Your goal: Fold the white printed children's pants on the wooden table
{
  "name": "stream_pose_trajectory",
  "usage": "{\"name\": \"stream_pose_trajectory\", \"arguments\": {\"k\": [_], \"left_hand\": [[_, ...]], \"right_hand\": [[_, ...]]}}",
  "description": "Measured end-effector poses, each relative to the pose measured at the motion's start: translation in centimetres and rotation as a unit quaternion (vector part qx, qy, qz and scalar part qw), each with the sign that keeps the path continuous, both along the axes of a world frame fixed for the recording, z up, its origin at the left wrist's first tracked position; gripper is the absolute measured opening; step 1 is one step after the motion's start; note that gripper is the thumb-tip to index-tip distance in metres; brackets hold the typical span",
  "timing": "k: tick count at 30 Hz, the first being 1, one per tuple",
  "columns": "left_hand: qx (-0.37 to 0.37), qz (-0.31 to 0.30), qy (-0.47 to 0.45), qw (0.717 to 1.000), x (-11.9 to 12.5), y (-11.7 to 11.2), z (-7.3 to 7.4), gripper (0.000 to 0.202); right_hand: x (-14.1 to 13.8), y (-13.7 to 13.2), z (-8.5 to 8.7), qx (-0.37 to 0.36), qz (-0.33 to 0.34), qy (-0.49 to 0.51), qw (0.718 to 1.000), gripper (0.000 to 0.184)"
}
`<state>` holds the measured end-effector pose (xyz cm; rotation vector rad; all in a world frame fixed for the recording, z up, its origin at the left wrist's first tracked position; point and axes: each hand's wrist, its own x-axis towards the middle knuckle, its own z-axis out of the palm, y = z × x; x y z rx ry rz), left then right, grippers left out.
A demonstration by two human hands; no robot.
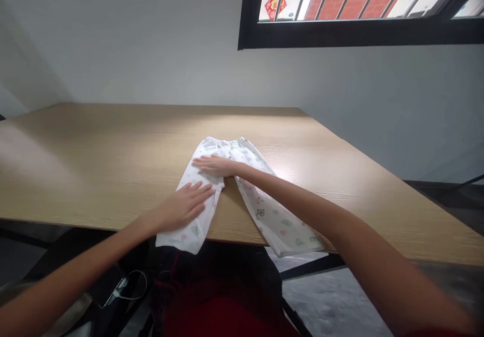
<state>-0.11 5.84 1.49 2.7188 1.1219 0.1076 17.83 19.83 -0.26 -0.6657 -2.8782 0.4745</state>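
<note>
White cotton-looking trousers, printed with small bears and pale green and pink shapes point(260, 203), are lying spread on the counter, a wide pale wood-grain tabletop point(113, 160). Their gathered white waistband point(227, 144) is pointing away from the person and both legs are fanning towards the body, apparently so that everything is staying within easy reach. The two hems are overhanging the near edge, likely because the waist is sitting close in rather than deep on the surface.

Both hands are pressing on the same trouser leg, the one on the person's left. The left grip point(183, 208) is resting on its lower half, fingers stretched out and slightly parted, clasping nothing. The right grip point(215, 166) is lying higher up, below the waistband, its fingers extended and held nearly together, also clasping nothing. Such flat palms are probably spreading the pressure and keeping thin cloth from bunching, with one hand seemingly steadying the fabric for the other. The right forearm is crossing above the other leg to get there, leaving that leg partly hidden.

Below the counter, a thin white cable point(145, 281) is curling beside the person's dark red clothing point(223, 317). Beyond, a plain grey wall point(151, 39) is backing the scene, and a black-framed barred window point(325, 33) is letting in light.
</note>
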Motion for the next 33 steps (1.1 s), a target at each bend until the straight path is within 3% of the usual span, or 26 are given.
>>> {"name": "stream_pose_trajectory", "arguments": {"k": [3,5,7,9,12,15,19,22,25,29,31,33], "left_hand": [[0.025,-0.004,0.039,0.999,-1.2,-6.0,0.1,0.05],[0.046,0.008,0.049,0.998,-1.9,-9.1,0.3,0.053],[0.062,0.02,0.05,0.997,-2.2,-10.8,0.8,0.054],[0.06,0.029,0.041,0.997,-1.9,-10.9,1.7,0.045],[0.037,0.047,0.01,0.998,0.4,-8.1,3.5,0.037],[0.065,0.037,-0.039,0.996,5.1,-2.4,4.3,0.04],[0.009,0.006,-0.005,1.0,13.0,5.9,2.8,0.048],[-0.006,0.007,0.009,1.0,17.3,8.0,1.0,0.056],[-0.015,-0.046,0.013,0.999,18.5,4.0,-0.4,0.059],[0.018,-0.185,-0.042,0.982,16.9,-5.4,-1.1,0.063],[0.076,-0.194,-0.063,0.976,16.2,-8.5,-1.1,0.066],[0.124,-0.173,-0.062,0.975,16.3,-9.6,-1.3,0.061]], "right_hand": [[-0.4,4.0,-0.7,0.061,-0.089,-0.024,0.994,0.047],[-0.8,5.5,-0.6,0.058,-0.125,-0.015,0.99,0.047],[-0.9,6.0,-0.2,0.009,-0.136,0.018,0.99,0.044],[-0.2,5.6,0.3,-0.042,-0.146,0.05,0.987,0.04],[2.8,3.6,1.5,-0.111,-0.178,0.105,0.972,0.04],[6.9,0.7,2.9,-0.179,-0.184,0.179,0.95,0.033],[11.3,-1.9,3.4,-0.232,-0.196,0.19,0.934,0.032],[12.6,-1.6,2.3,-0.251,-0.224,0.171,0.926,0.032],[12.9,0.0,1.0,-0.227,-0.224,0.184,0.93,0.032],[12.8,1.6,0.2,-0.2,-0.251,0.217,0.922,0.029],[12.7,1.7,0.1,-0.205,-0.29,0.24,0.904,0.026],[12.6,1.6,-0.1,-0.213,-0.324,0.277,0.88,0.027]]}}
